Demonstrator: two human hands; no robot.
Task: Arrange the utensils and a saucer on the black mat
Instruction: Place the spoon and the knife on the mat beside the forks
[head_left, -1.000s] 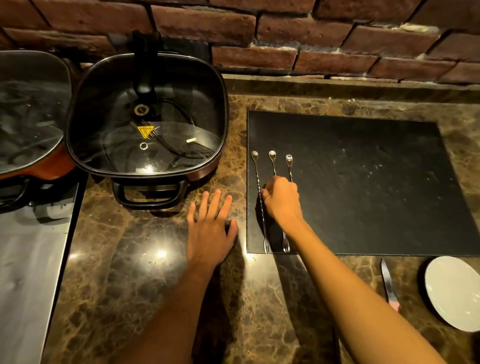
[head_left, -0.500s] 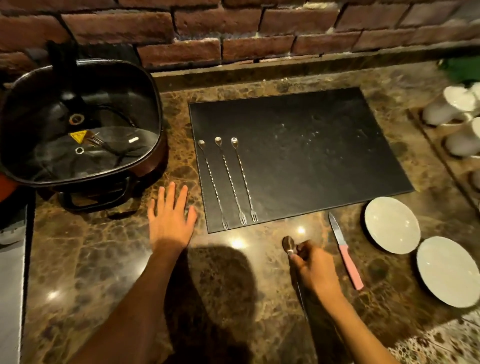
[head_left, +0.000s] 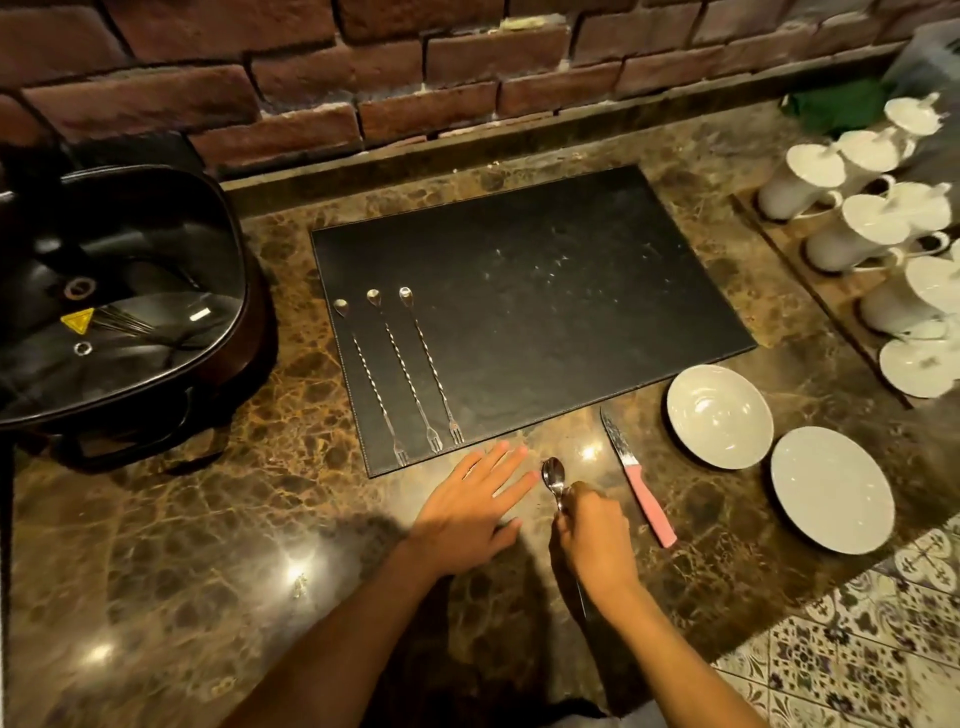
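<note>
Just beyond the hands lies the black mat (head_left: 545, 291) on the counter (head_left: 208, 545); three stirrers (head_left: 410, 374) rest side by side at its left edge, spoon ends away from the person; the left hand (head_left: 470, 512) lies flat, fingers spread, near the mat's front edge; the right hand (head_left: 595, 543) is closed around a spoon (head_left: 554, 478), bowl pointing toward the mat; right of it lies a pink-handled knife (head_left: 639, 480); farther right sit two saucers (head_left: 719, 415), off the mat.
</note>
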